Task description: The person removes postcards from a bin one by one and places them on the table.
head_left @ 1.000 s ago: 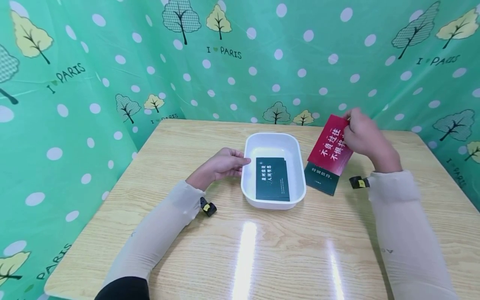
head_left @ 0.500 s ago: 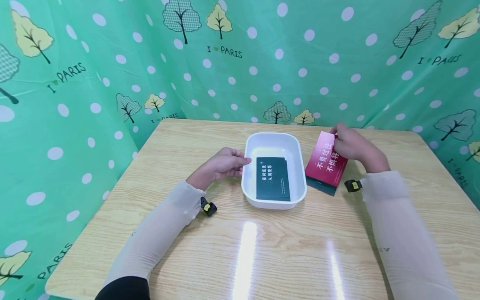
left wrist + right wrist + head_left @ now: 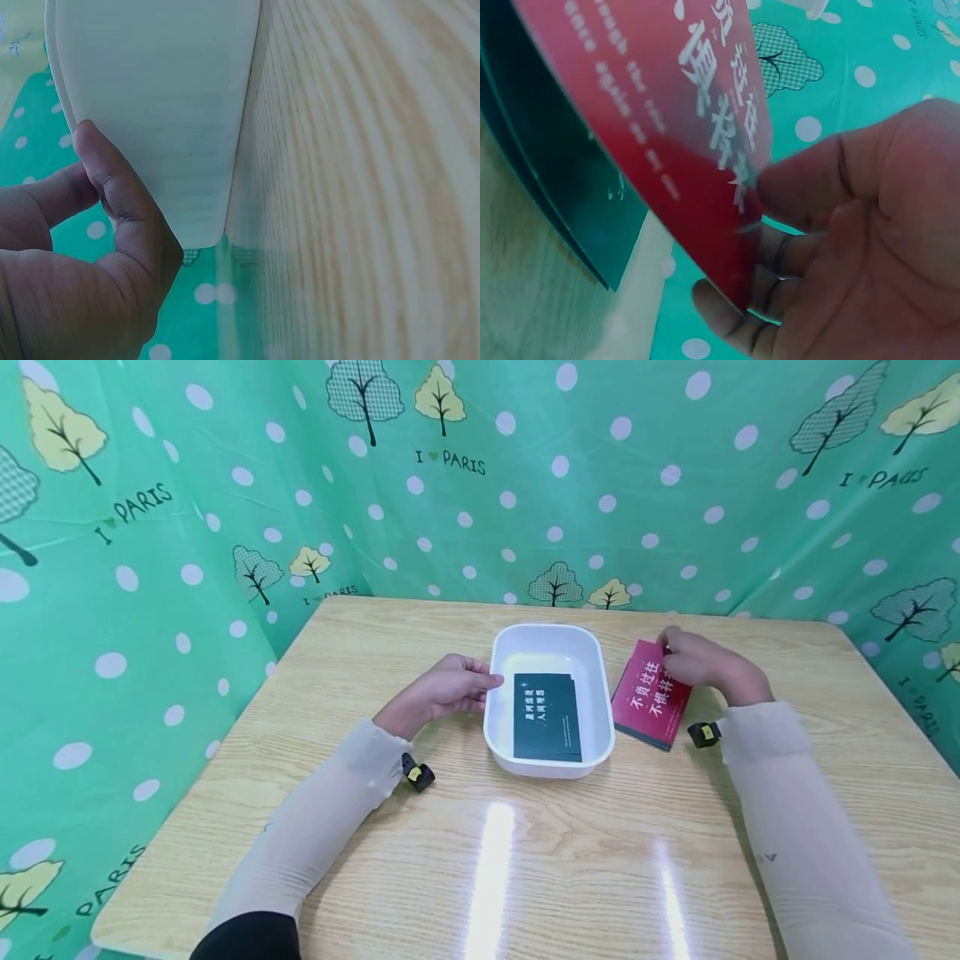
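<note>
A white plastic tray (image 3: 604, 718) stands on the wooden table with dark green cards (image 3: 545, 735) lying in it, white lettering on the top one. My left hand (image 3: 448, 685) holds the tray by its left rim, thumb at the edge and fingers along the outer wall (image 3: 165, 112). To the right of the tray, my right hand (image 3: 693, 658) pinches a red card (image 3: 637, 697) with white lettering by its far end. In the right wrist view the red card tilts above more dark green cards (image 3: 562, 180), which it mostly covers in the head view.
The light wooden table (image 3: 420, 860) reaches back to a green polka-dot curtain (image 3: 480, 502) with printed trees. Small black-and-yellow devices sit at the left wrist (image 3: 417, 772) and the right wrist (image 3: 705, 734).
My right hand has come down and slightly left with the red card, which now covers almost all of the green cards beneath. My left hand has stayed at the tray's rim.
</note>
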Demonstrator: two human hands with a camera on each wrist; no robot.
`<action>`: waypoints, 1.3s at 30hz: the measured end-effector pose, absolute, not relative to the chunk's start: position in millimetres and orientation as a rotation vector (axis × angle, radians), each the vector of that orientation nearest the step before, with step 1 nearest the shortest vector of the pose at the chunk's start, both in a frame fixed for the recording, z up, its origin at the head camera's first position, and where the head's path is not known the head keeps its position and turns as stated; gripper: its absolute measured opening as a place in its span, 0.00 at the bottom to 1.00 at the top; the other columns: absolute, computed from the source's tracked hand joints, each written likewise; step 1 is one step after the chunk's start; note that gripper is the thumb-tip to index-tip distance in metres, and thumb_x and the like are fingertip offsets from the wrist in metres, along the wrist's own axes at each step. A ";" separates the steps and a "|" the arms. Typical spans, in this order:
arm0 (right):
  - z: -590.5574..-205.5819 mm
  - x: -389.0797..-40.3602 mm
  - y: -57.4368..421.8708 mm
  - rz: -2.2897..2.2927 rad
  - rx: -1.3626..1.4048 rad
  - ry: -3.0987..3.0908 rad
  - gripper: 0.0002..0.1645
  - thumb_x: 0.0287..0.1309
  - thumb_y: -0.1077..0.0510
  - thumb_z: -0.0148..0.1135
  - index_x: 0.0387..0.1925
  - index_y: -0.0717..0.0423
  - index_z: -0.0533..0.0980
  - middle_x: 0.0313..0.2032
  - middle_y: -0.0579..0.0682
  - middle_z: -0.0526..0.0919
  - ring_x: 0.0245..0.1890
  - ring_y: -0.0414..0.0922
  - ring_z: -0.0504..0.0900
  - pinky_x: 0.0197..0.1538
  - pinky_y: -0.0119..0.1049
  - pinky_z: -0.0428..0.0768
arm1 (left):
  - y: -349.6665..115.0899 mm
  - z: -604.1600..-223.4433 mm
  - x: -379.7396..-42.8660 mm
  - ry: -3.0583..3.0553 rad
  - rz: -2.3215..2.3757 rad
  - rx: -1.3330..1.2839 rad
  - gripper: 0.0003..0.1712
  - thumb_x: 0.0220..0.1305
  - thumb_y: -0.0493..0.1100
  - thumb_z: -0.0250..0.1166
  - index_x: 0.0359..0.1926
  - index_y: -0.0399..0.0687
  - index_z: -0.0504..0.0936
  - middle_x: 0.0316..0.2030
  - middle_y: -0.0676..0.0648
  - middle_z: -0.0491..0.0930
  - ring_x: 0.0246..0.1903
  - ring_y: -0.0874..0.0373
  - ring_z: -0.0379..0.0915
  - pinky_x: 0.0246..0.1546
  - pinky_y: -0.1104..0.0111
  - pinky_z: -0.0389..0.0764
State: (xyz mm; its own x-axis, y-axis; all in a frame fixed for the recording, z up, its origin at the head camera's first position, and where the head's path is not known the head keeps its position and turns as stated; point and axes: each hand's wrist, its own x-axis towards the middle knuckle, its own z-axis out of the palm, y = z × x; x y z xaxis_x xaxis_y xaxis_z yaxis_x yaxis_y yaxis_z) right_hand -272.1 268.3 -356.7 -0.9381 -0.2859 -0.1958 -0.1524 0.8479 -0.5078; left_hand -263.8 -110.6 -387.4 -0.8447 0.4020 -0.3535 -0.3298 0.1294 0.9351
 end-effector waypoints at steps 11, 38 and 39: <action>-363.3 -276.2 269.4 -0.520 -0.360 2.804 0.36 0.60 0.59 0.61 0.63 0.74 0.59 0.49 0.68 0.71 0.45 0.60 0.69 0.46 0.53 0.77 | -111.1 -387.8 -263.9 1.868 1.775 0.070 0.09 0.66 0.37 0.64 0.42 0.35 0.75 0.39 0.35 0.78 0.24 0.58 0.75 0.27 0.71 0.82; -371.6 -278.5 266.4 -0.445 -0.312 2.747 0.29 0.61 0.57 0.61 0.55 0.75 0.67 0.43 0.64 0.74 0.40 0.55 0.73 0.41 0.45 0.80 | -111.0 -388.6 -264.5 1.889 1.761 0.076 0.10 0.67 0.38 0.64 0.43 0.35 0.75 0.42 0.33 0.78 0.24 0.58 0.75 0.27 0.71 0.82; -371.8 -278.3 266.1 -0.442 -0.311 2.747 0.29 0.61 0.57 0.61 0.55 0.75 0.67 0.43 0.64 0.74 0.40 0.55 0.73 0.41 0.45 0.80 | -111.0 -388.7 -264.6 1.890 1.761 0.075 0.11 0.67 0.38 0.64 0.43 0.35 0.75 0.42 0.33 0.78 0.25 0.58 0.75 0.27 0.70 0.82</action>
